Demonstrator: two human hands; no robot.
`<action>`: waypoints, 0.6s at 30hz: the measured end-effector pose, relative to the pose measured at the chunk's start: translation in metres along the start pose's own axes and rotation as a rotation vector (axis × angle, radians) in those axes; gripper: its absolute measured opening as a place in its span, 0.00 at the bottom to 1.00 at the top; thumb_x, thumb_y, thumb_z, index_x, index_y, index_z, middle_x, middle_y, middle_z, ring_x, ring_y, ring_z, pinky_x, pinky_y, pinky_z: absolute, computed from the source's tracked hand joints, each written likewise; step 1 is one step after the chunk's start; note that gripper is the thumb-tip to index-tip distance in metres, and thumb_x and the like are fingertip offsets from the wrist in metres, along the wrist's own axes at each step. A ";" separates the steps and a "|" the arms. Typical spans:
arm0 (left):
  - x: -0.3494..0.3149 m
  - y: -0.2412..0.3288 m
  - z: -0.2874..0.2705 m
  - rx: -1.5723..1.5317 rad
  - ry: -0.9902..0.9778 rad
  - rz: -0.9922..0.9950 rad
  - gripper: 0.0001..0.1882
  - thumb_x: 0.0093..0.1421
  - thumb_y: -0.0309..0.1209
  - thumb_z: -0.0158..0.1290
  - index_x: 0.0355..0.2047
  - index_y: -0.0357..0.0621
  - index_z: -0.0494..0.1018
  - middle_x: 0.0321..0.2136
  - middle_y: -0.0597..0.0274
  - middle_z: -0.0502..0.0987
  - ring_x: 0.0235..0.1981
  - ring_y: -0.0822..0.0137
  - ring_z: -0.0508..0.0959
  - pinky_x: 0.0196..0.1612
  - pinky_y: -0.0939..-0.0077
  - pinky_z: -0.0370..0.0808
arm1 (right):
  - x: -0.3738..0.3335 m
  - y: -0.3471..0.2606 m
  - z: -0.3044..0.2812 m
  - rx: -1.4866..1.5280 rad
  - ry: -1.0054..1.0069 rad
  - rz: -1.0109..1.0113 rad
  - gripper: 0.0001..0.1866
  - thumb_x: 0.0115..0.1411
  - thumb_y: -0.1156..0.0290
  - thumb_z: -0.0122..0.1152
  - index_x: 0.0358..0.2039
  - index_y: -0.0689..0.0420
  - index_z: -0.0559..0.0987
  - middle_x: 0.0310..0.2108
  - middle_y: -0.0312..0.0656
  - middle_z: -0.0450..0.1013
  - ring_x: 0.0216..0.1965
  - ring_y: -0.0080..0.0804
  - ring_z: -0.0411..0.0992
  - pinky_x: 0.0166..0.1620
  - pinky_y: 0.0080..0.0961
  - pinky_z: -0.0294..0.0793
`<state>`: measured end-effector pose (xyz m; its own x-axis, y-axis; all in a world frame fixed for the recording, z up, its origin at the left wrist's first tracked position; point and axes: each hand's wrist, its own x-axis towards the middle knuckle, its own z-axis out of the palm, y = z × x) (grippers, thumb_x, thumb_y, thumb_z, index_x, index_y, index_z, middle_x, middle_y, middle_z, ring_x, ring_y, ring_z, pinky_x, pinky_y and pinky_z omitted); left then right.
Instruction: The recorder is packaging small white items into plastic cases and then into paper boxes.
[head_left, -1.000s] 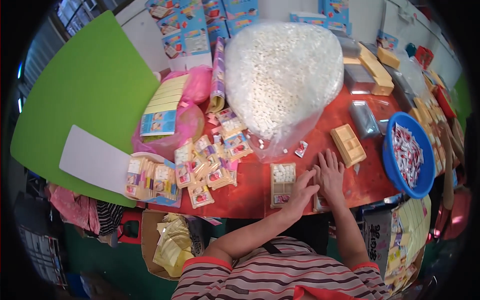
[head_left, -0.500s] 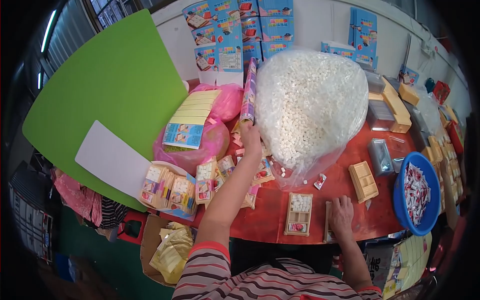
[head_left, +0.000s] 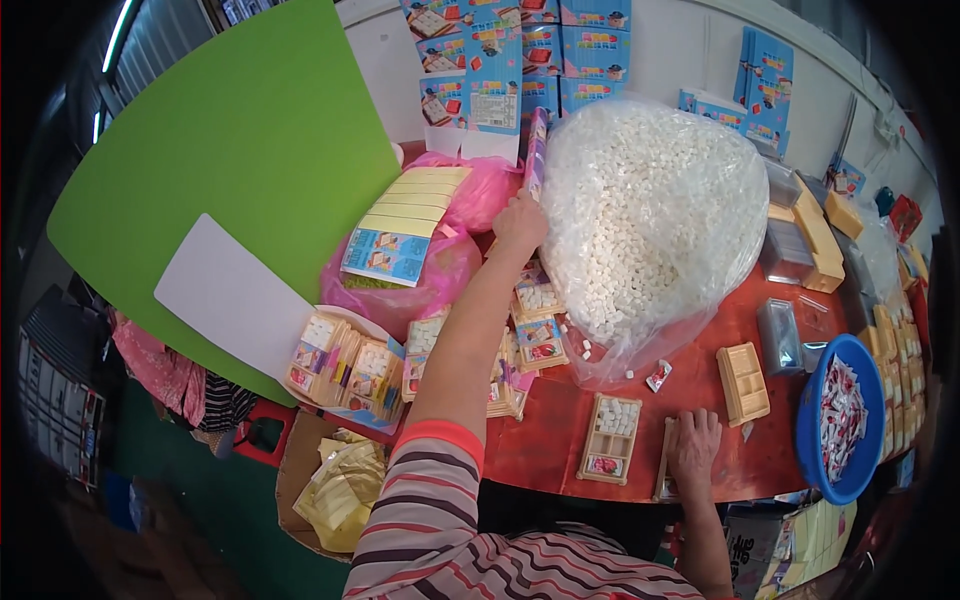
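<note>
My left hand (head_left: 521,222) reaches far forward, closed at the near part of a purple and pink printed roll (head_left: 538,150); its fingertips are partly hidden. Near the table's front edge, my right hand (head_left: 694,447) grips a narrow tan tray (head_left: 665,470), most of which it covers. Just left of that lies a tan compartment tray (head_left: 609,438) with white cubes in its upper part and a small red-printed packet below. A small red and white packet (head_left: 658,376) lies above the right hand. To the right sits another tan tray (head_left: 742,384) with bare compartments.
A big clear bag of white cubes (head_left: 655,220) stands behind the trays. Blue basin (head_left: 835,480) of packets at right. Clear boxes (head_left: 779,335) stand nearby. Filled trays (head_left: 540,338) and a carton of packs (head_left: 345,385) lie left, beside pink bags (head_left: 400,300) and a green board (head_left: 230,190).
My left hand has moved forward along the printed roll. The right hand stays on the narrow tray. The whole view has shifted slightly.
</note>
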<state>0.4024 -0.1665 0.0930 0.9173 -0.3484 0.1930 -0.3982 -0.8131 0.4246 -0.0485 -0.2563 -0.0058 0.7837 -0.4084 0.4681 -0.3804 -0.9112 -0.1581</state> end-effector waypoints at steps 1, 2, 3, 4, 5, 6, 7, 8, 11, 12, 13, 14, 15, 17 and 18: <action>0.002 -0.001 -0.003 0.011 -0.050 -0.007 0.21 0.64 0.39 0.46 0.50 0.35 0.66 0.49 0.41 0.74 0.47 0.42 0.78 0.50 0.48 0.73 | 0.000 -0.001 0.000 -0.011 -0.001 0.006 0.05 0.55 0.69 0.58 0.28 0.55 0.72 0.30 0.44 0.65 0.35 0.44 0.64 0.38 0.39 0.62; 0.004 -0.005 -0.008 0.023 -0.099 -0.014 0.21 0.64 0.39 0.46 0.50 0.36 0.66 0.49 0.42 0.74 0.46 0.42 0.79 0.50 0.48 0.73 | 0.000 -0.002 0.000 -0.003 -0.004 -0.006 0.05 0.55 0.69 0.58 0.28 0.55 0.72 0.30 0.44 0.65 0.35 0.44 0.64 0.38 0.39 0.62; 0.006 -0.004 -0.015 0.022 -0.098 -0.019 0.21 0.64 0.39 0.46 0.50 0.36 0.66 0.49 0.42 0.74 0.46 0.42 0.79 0.50 0.48 0.73 | -0.001 0.000 -0.002 0.001 -0.038 0.020 0.04 0.57 0.70 0.56 0.28 0.56 0.72 0.31 0.45 0.66 0.36 0.45 0.64 0.39 0.40 0.62; 0.007 -0.009 -0.029 0.030 -0.075 -0.008 0.21 0.63 0.40 0.47 0.50 0.37 0.66 0.48 0.43 0.75 0.47 0.42 0.78 0.50 0.48 0.73 | -0.001 0.000 -0.003 0.009 -0.070 0.044 0.03 0.58 0.72 0.54 0.29 0.56 0.73 0.31 0.45 0.66 0.38 0.45 0.64 0.40 0.41 0.63; 0.008 -0.016 -0.041 0.039 -0.051 0.004 0.22 0.63 0.41 0.48 0.50 0.38 0.66 0.47 0.45 0.75 0.47 0.43 0.78 0.51 0.48 0.72 | -0.001 0.002 -0.004 0.012 -0.071 0.040 0.03 0.58 0.72 0.54 0.29 0.56 0.73 0.31 0.45 0.66 0.38 0.45 0.64 0.40 0.41 0.63; 0.010 -0.034 -0.052 0.128 0.125 0.026 0.23 0.62 0.42 0.49 0.51 0.39 0.66 0.47 0.46 0.74 0.49 0.44 0.76 0.51 0.47 0.71 | 0.000 0.001 -0.004 0.005 -0.069 0.037 0.03 0.58 0.72 0.54 0.29 0.56 0.73 0.31 0.45 0.66 0.38 0.45 0.64 0.40 0.40 0.62; 0.013 -0.056 -0.060 0.219 0.301 0.050 0.25 0.61 0.44 0.50 0.52 0.40 0.66 0.48 0.47 0.73 0.51 0.45 0.74 0.52 0.46 0.69 | 0.000 -0.001 -0.004 -0.001 -0.068 0.035 0.03 0.58 0.72 0.54 0.29 0.56 0.73 0.31 0.45 0.66 0.38 0.45 0.64 0.40 0.40 0.62; 0.017 -0.077 -0.069 0.229 0.389 -0.012 0.26 0.60 0.44 0.51 0.53 0.40 0.66 0.49 0.46 0.71 0.52 0.45 0.71 0.52 0.44 0.68 | 0.000 -0.002 -0.005 0.010 -0.066 0.026 0.03 0.58 0.72 0.54 0.29 0.56 0.73 0.31 0.45 0.66 0.38 0.45 0.64 0.40 0.40 0.62; 0.031 -0.134 -0.100 0.140 0.349 -0.363 0.32 0.57 0.41 0.52 0.59 0.41 0.61 0.60 0.40 0.60 0.59 0.40 0.64 0.54 0.35 0.63 | -0.001 0.000 -0.005 0.008 -0.063 0.029 0.03 0.58 0.72 0.53 0.29 0.57 0.73 0.31 0.46 0.66 0.37 0.45 0.64 0.40 0.40 0.62; 0.031 -0.151 -0.107 0.167 0.351 -0.439 0.34 0.57 0.40 0.51 0.62 0.41 0.58 0.63 0.38 0.57 0.61 0.38 0.62 0.55 0.34 0.61 | -0.002 0.000 -0.005 0.011 -0.058 0.026 0.03 0.58 0.72 0.53 0.29 0.57 0.73 0.31 0.46 0.66 0.37 0.45 0.64 0.40 0.40 0.62; 0.030 -0.170 -0.112 0.194 0.354 -0.519 0.35 0.57 0.39 0.49 0.64 0.41 0.56 0.65 0.37 0.53 0.63 0.36 0.59 0.56 0.33 0.60 | -0.002 -0.001 -0.004 0.001 -0.046 0.023 0.03 0.57 0.72 0.54 0.29 0.57 0.72 0.31 0.45 0.66 0.37 0.45 0.64 0.40 0.40 0.62; 0.030 -0.188 -0.118 0.196 0.363 -0.522 0.35 0.57 0.39 0.49 0.64 0.41 0.56 0.65 0.37 0.53 0.63 0.36 0.59 0.56 0.33 0.60 | -0.001 -0.002 -0.002 -0.009 -0.034 0.020 0.03 0.55 0.72 0.55 0.28 0.57 0.72 0.30 0.45 0.65 0.36 0.45 0.64 0.40 0.39 0.62; 0.029 -0.200 -0.124 0.203 0.265 -0.611 0.36 0.58 0.40 0.47 0.65 0.42 0.54 0.67 0.36 0.51 0.64 0.35 0.58 0.57 0.32 0.58 | -0.001 -0.002 -0.002 -0.008 -0.031 0.018 0.03 0.55 0.72 0.55 0.28 0.57 0.72 0.30 0.45 0.65 0.36 0.45 0.64 0.40 0.39 0.62; 0.034 -0.215 -0.131 0.209 0.168 -0.702 0.37 0.59 0.41 0.46 0.67 0.42 0.52 0.68 0.36 0.49 0.65 0.35 0.57 0.59 0.32 0.57 | 0.001 -0.004 -0.001 0.016 -0.041 0.008 0.04 0.56 0.71 0.56 0.30 0.58 0.73 0.33 0.46 0.67 0.38 0.45 0.65 0.41 0.40 0.62; 0.036 -0.210 -0.130 0.220 0.121 -0.685 0.36 0.59 0.41 0.45 0.67 0.43 0.53 0.67 0.36 0.49 0.65 0.35 0.58 0.59 0.32 0.57 | 0.001 -0.005 -0.003 0.008 -0.047 0.014 0.04 0.56 0.71 0.56 0.30 0.58 0.73 0.33 0.46 0.67 0.38 0.45 0.65 0.41 0.40 0.62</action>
<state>0.5181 0.0523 0.1257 0.9475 0.3160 0.0492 0.2878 -0.9094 0.3003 -0.0471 -0.2520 -0.0018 0.8005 -0.4234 0.4242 -0.3883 -0.9055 -0.1712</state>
